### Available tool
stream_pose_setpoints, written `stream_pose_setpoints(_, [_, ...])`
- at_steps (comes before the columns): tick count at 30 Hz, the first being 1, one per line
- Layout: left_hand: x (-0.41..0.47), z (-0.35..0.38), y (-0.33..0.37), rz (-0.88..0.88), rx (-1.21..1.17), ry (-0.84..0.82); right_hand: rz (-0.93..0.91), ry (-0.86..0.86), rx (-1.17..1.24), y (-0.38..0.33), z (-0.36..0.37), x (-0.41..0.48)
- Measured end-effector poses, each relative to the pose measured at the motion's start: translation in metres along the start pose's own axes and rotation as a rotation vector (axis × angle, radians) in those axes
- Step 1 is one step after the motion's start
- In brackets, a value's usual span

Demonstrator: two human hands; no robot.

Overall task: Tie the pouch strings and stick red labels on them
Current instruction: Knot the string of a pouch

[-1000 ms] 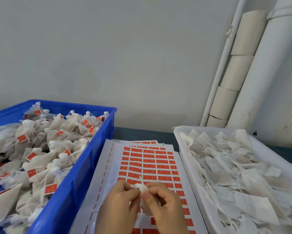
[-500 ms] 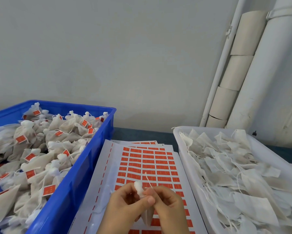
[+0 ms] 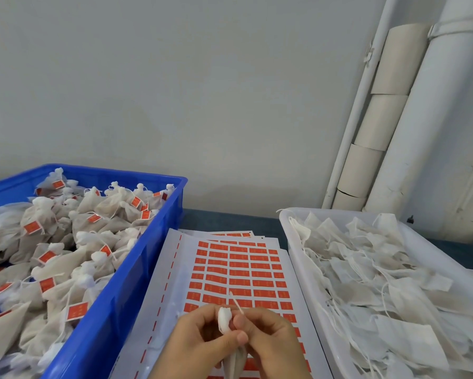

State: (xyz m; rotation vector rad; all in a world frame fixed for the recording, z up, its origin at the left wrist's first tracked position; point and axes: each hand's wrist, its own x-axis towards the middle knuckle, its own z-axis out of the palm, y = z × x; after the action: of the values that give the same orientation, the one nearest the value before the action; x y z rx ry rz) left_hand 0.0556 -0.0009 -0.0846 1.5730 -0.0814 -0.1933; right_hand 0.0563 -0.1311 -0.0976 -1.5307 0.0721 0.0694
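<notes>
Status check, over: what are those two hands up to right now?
Left hand and right hand both grip one pouch, string sticking up. No red label seen on it. Label sheet lies beneath, nothing blocking it.

We looked onto a plain grey wall (image 3: 202,91). In the right corner a thick white pipe (image 3: 432,119) with a clamp (image 3: 459,30) rose beside a thin white pipe (image 3: 358,110), and beige cardboard rolls (image 3: 385,116) stood stacked between them. Below lay a dark blue tabletop (image 3: 224,220), bearing a blue crate (image 3: 136,272) at left and a white tray (image 3: 333,211) at right.
</notes>
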Motion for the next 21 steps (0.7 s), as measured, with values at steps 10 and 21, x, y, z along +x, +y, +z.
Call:
stream_pose_setpoints(10, [0.0,-0.007,-0.014,0.022,0.18,0.003,0.01,-0.07,-0.047,0.003,0.0,0.001])
stream_pose_setpoints(21, [0.004,-0.02,-0.01,0.197,-0.161,-0.329,0.024,-0.069,-0.008,0.002,-0.002,0.001])
